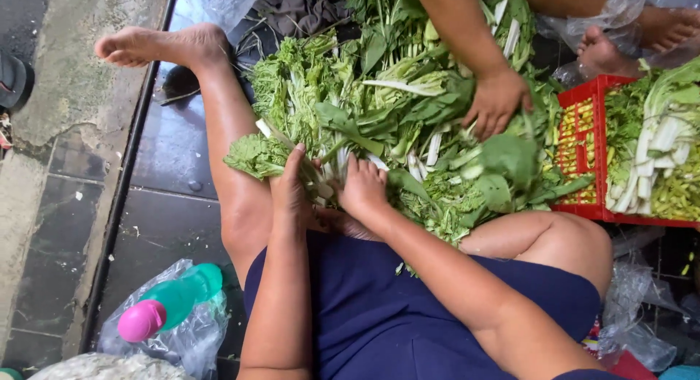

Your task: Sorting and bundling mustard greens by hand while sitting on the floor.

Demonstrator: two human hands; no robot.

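A big heap of leafy green vegetables (pixel 408 110) with white stalks lies on the floor in front of me. My left hand (pixel 293 194) and my right hand (pixel 362 189) sit side by side at the heap's near edge, both closed around a bunch of white-stemmed greens (pixel 332 165). Another person's hand (pixel 497 102) reaches down from the top into the same heap, fingers spread on the leaves. My bare leg (pixel 219 110) stretches out to the left of the pile.
A red plastic crate (pixel 590 132) with sorted greens stands at the right. A green bottle with a pink cap (pixel 171 303) lies on a plastic bag at lower left. The other person's feet (pixel 634 37) are at upper right. Dark wet tiles surround everything.
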